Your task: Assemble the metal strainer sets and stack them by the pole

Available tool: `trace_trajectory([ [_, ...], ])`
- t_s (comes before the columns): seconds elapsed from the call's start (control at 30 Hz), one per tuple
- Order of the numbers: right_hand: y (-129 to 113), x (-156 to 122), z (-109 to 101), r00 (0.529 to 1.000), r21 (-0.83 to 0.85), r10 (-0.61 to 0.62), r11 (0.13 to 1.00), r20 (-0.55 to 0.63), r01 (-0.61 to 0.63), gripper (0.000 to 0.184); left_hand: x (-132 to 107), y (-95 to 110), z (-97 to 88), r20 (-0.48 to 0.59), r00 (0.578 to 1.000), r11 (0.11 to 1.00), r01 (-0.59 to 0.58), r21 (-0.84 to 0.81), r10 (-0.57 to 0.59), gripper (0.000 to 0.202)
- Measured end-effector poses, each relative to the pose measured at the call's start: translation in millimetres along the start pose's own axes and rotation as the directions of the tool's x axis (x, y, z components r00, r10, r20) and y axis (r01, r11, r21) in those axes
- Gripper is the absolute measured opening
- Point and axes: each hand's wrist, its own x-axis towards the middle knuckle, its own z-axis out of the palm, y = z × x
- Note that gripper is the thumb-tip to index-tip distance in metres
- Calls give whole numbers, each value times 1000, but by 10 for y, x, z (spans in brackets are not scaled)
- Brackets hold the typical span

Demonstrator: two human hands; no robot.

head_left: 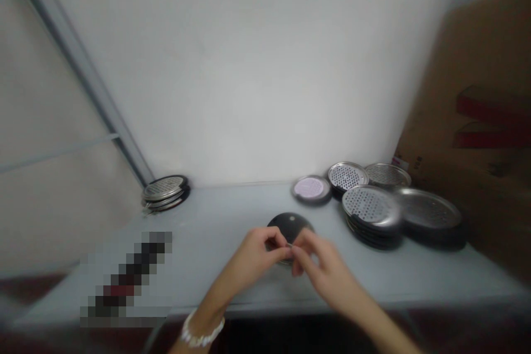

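My left hand (265, 249) and my right hand (319, 265) meet near the middle of the table's front, thumbs and fingers pinched together. Between their fingertips is a tiny light-coloured piece (289, 245), too small and blurred to name. Just behind and partly under the fingers lies a dark round disc (292, 224) with a small pale spot near its far edge. The hands hide its near part, and I cannot tell whether they touch it. A beaded bracelet (203, 332) circles my left wrist.
Stacked round perforated metal plates with dark rims (369, 207) stand at right, near a wider metal plate (429, 209) and a pinkish-centred disc (311, 188). Another stack (166, 188) sits far left. A cardboard box (477, 149) borders the right; a pixelated dark item (128, 276) lies front left.
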Motion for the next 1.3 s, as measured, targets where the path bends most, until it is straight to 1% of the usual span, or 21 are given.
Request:
trace_trajectory([
  [0.07,-20,-5,-9,1000,18,-2,1000,15,1,35,4,8,-6,11,1000,1000,7,-16,-7,21],
  [0.13,-16,1,-24,1000,88,-3,996,22,1,37,5,21,-28,26,1000,998,-6,-58,8,21],
  [0.27,15,20,-41,999,231,15,973,38,-23,42,-1,44,-68,95,995,988,-13,-155,28,22],
  [0.33,23,23,-36,999,240,19,970,38,-28,42,-4,46,-62,81,996,990,-12,-142,24,22],
  [0.4,28,20,-21,1000,176,11,984,23,-15,39,-4,36,-39,35,999,997,-14,-78,16,21],
  [0.53,42,6,22,1000,-54,-15,998,-16,15,32,14,-5,10,-67,998,997,-1,76,6,22],
  [0.6,51,9,35,1000,-93,-21,995,-23,19,32,21,-16,17,-81,997,995,-1,101,9,21],
  [0.67,62,22,38,1000,-32,-13,999,-24,12,34,20,-9,12,-58,998,996,-8,88,14,20],
  [0.77,91,53,36,999,170,23,985,-29,-18,39,10,19,0,-11,999,998,-36,50,36,18],
  [0.83,118,70,39,998,265,43,964,-40,-31,43,5,34,-7,-13,998,996,-67,52,68,20],
  [0.87,132,76,42,997,288,50,957,-50,-34,44,5,38,-9,-23,996,995,-81,61,83,22],
  [1.03,172,87,63,994,297,72,954,-87,-43,47,5,41,-24,-61,992,990,-107,88,112,22],
  [1.2,178,93,73,993,299,73,953,-94,-42,47,0,40,-32,-51,988,988,-140,67,143,17],
  [1.3,194,91,80,994,280,61,959,-90,-33,47,-1,38,-28,-35,989,989,-139,54,141,16],
])
